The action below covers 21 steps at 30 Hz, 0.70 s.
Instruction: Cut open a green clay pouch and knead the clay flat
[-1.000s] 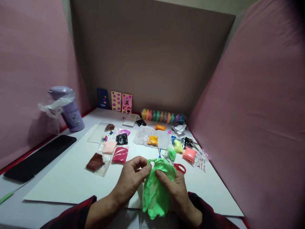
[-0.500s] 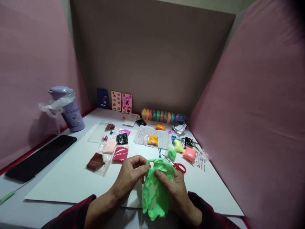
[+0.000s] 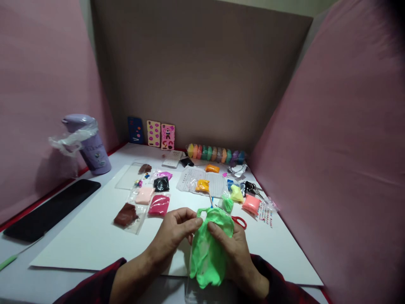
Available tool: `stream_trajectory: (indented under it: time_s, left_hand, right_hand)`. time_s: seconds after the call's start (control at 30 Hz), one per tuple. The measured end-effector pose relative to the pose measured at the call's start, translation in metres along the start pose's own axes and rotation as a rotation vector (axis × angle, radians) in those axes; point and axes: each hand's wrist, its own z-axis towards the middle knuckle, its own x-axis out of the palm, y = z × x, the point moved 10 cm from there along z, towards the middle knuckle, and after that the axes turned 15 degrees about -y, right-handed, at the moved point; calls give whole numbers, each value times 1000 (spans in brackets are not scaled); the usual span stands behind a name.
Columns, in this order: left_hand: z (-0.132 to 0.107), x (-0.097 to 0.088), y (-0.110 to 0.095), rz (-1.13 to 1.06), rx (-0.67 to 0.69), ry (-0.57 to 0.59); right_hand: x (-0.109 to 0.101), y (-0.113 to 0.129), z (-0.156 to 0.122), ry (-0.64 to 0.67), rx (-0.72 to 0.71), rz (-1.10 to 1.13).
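Note:
A flattened sheet of bright green clay (image 3: 209, 249) hangs between both hands over the near edge of a white board (image 3: 91, 240). My left hand (image 3: 174, 236) pinches the sheet's top left edge with thumb and fingers. My right hand (image 3: 236, 253) grips its right side, thumb pressed on the front. Red-handled scissors (image 3: 239, 221) lie just behind my right hand. Small bags of clay lie further back: brown (image 3: 126, 214), dark pink (image 3: 160, 204), pale pink (image 3: 144, 195), black (image 3: 161, 184), orange (image 3: 203, 185), green (image 3: 227, 204), yellow (image 3: 237, 194), coral (image 3: 252, 204).
A lilac cup wrapped in plastic (image 3: 90, 143) stands at the left, with a black phone (image 3: 50, 209) in front of it. Against the back panel lean decorated cards (image 3: 154, 133) and a row of coloured clay packs (image 3: 215, 153). Pink partitions close both sides.
The hands and green clay have shifted very slightly; the left fingers re-pinch the sheet's top edge. Nothing else has moved.

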Motion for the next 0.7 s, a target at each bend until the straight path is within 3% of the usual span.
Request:
stream_trajectory:
  time_s: [0.23,0.47,0.7]
  left_hand:
    - [-3,3,-1,-13,-2,13]
    - [-6,6,4,-135,-118,45]
    - [-5,7,12,-161,-150,68]
  right_hand:
    - [-6,-3,4,-22,-4,16]
    - [-12,-9,8,-42,21,27]
    - [-16,-12,13,-74,37,66]
